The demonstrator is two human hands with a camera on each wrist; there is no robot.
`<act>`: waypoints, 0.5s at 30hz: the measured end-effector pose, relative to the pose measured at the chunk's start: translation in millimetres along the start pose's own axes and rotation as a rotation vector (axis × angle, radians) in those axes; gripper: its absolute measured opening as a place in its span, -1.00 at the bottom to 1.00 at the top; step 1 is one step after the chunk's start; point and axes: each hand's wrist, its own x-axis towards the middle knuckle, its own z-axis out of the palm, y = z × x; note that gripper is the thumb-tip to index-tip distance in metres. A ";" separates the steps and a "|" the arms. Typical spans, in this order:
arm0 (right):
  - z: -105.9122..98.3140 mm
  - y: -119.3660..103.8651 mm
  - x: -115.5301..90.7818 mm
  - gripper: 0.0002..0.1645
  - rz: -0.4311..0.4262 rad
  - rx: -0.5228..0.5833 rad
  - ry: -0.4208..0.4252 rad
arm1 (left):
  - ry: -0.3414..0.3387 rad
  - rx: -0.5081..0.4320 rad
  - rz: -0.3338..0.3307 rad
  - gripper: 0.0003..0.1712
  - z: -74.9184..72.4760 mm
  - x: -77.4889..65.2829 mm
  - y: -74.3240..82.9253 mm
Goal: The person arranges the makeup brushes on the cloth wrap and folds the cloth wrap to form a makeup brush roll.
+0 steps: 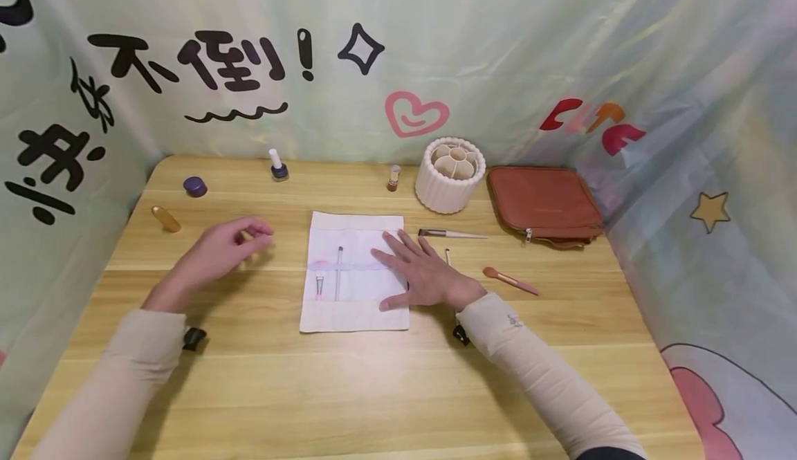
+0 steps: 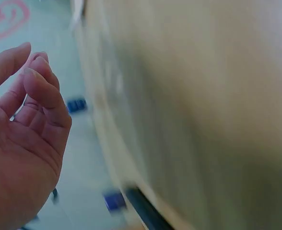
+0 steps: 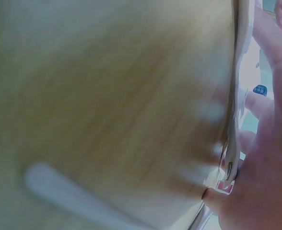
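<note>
A white fabric brush holder (image 1: 355, 318) lies open at the middle of the table. A small pink-handled brush (image 1: 319, 286) and a slim brush (image 1: 339, 273) are tucked under its lilac band. My right hand (image 1: 426, 270) rests on the holder's right side, fingers spread; the right wrist view shows the fingers (image 3: 258, 103) along the cloth edge. To the left, my left hand (image 1: 227, 249) hovers over the table with loosely bent fingers, and its palm (image 2: 21, 163) looks bare in the left wrist view. A thin tool (image 1: 447, 256) is partly hidden by my right hand.
Right of the holder lie a white-handled brush (image 1: 457, 234) and a pink brush (image 1: 510, 281). Behind stand a white ribbed organizer (image 1: 438, 190), a brown pouch (image 1: 544, 200), a small tube (image 1: 394, 178) and a nail polish bottle (image 1: 279, 168). A purple jar (image 1: 195, 186) and gold tube (image 1: 165, 218) sit left.
</note>
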 end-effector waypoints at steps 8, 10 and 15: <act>0.4 1.4 -1.1 0.31 -0.011 -0.002 0.006 | 0.165 0.155 -0.058 -0.50 -28.6 -45.9 -55.8; 0.5 1.9 -1.2 0.31 -0.009 0.000 0.007 | 0.211 0.194 -0.047 -0.53 -34.0 -54.0 -64.8; 1.2 2.2 -0.1 0.31 -0.011 0.003 0.009 | 0.283 0.233 -0.063 -0.58 -43.6 -65.9 -84.1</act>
